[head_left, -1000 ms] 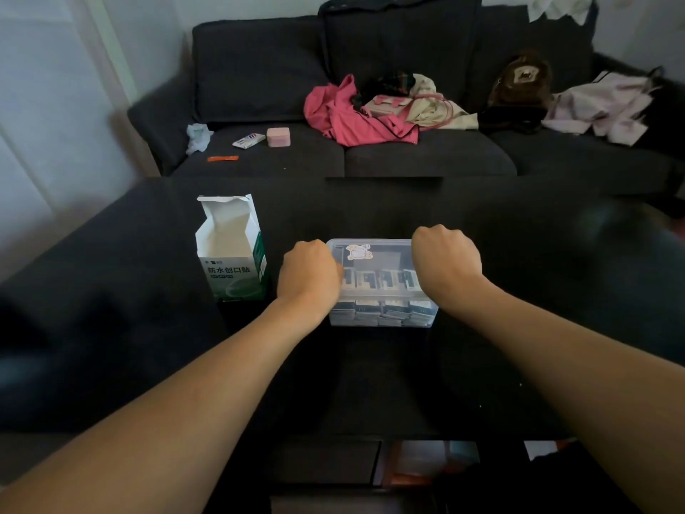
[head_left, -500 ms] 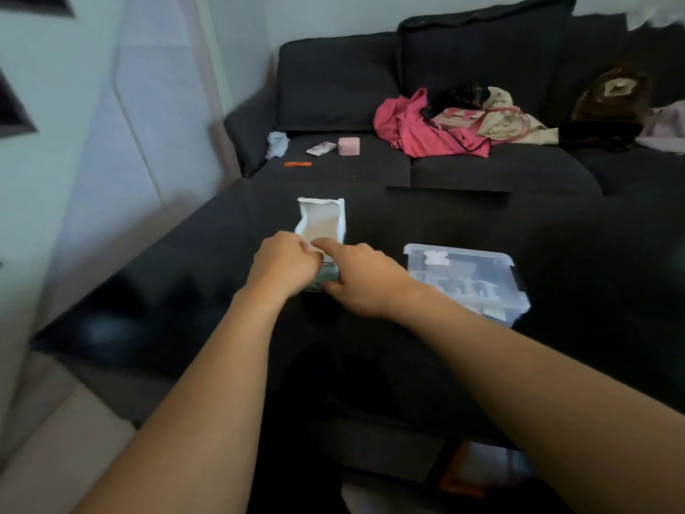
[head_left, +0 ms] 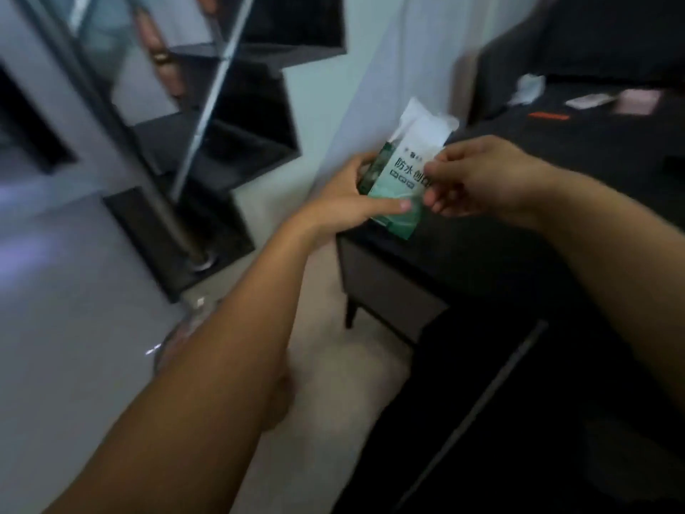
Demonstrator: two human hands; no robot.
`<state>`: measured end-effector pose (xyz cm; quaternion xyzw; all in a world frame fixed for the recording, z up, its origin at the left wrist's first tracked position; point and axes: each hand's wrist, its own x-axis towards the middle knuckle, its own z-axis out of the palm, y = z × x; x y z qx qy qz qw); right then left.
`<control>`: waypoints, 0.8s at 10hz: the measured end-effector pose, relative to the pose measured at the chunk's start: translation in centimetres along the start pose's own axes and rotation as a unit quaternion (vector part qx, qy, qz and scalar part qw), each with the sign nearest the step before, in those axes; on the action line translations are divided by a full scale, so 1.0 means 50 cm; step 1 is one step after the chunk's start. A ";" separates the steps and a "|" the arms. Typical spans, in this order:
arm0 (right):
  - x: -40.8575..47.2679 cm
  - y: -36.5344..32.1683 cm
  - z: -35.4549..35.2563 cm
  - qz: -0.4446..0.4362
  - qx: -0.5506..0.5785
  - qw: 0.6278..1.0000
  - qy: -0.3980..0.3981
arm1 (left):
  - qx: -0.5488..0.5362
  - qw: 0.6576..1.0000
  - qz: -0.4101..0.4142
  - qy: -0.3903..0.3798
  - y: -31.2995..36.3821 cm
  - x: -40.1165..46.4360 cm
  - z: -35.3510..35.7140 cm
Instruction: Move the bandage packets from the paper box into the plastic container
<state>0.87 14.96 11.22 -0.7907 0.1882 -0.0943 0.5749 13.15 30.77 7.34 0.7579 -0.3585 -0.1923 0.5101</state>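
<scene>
Gripping the tilted green-and-white paper box, flap open, both hands clamped

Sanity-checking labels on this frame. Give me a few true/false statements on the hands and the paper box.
1. Both hands hold the paper box. True: the left hand grips its left side and lower edge, and the right hand pinches its right edge.
2. The box stands flat on the dark table. False: it is tilted and held above the table's corner.
3. The box's top flaps are open. True.
4. The plastic container sits beside the box. False: no container is in view.
5. The right hand holds a bandage packet. False: its grip is on the box alone; no packet shows.
</scene>
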 end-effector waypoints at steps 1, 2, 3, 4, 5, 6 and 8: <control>0.024 -0.030 0.264 -0.005 0.005 0.993 -0.117 | 0.043 0.983 -0.059 0.168 -0.101 -0.161 -0.183; 0.002 -0.011 0.498 0.013 0.015 0.985 -0.173 | 0.158 0.940 -0.106 0.284 -0.203 -0.303 -0.254; -0.031 0.043 0.673 0.025 0.034 0.979 -0.202 | 0.210 0.917 -0.128 0.315 -0.327 -0.400 -0.272; -0.036 0.118 0.756 0.093 0.051 0.981 -0.165 | 0.209 0.915 -0.177 0.296 -0.442 -0.425 -0.268; -0.023 0.174 0.775 0.127 0.032 0.982 -0.134 | 0.197 0.920 -0.198 0.274 -0.499 -0.423 -0.235; -0.008 0.210 0.770 0.138 0.010 0.983 -0.121 | 0.162 0.928 -0.229 0.245 -0.534 -0.407 -0.202; -0.001 0.210 0.696 0.173 0.026 0.978 -0.117 | 0.224 0.897 -0.239 0.296 -0.509 -0.397 -0.188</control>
